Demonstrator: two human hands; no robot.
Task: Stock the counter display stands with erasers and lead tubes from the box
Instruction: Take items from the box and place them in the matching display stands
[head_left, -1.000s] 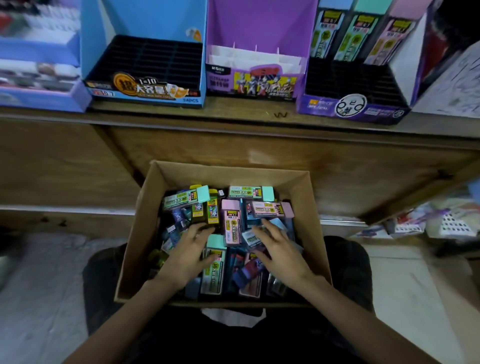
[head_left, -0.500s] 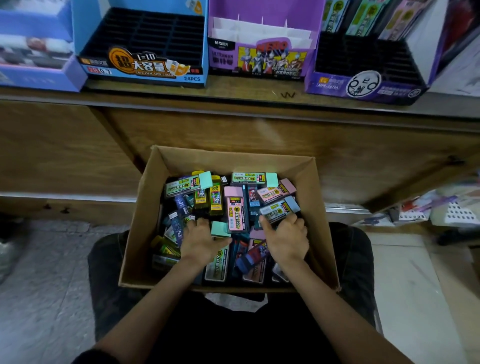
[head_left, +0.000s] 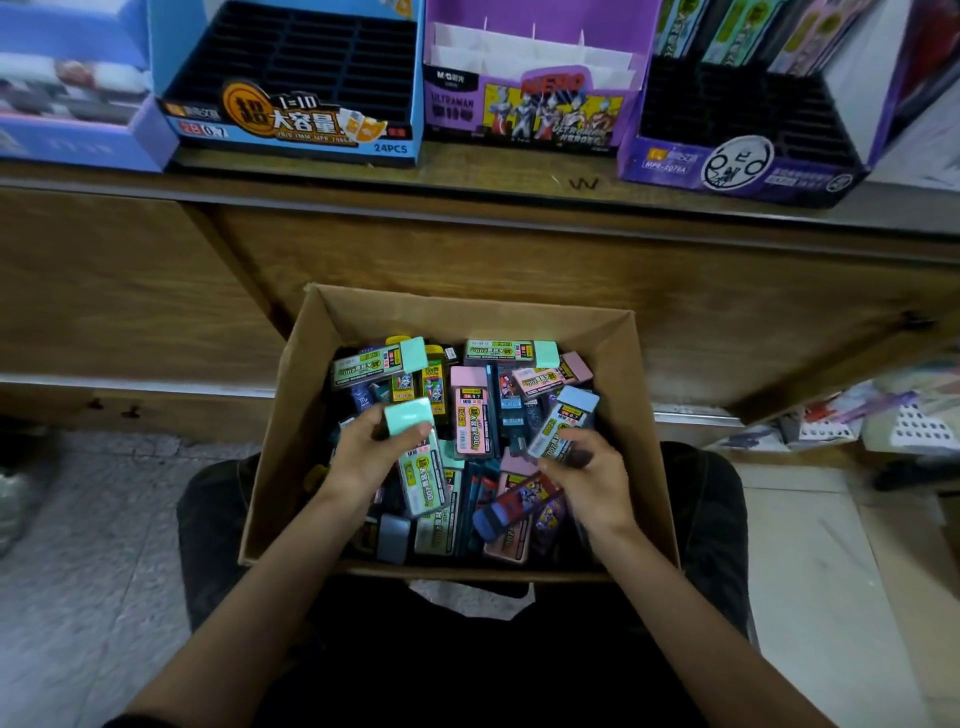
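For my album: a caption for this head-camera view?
Both hands, left and right, lift lead tubes from the cardboard box.

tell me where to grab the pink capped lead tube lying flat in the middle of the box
Pinch the pink-capped lead tube across its two long side edges, near the middle of its length, coming straight down from above. It lies label up on top of the pile in the cardboard box, cap toward the counter, so its flat face is exposed. The right side is crowded by dark packs, so the fingers may need to wedge in there.
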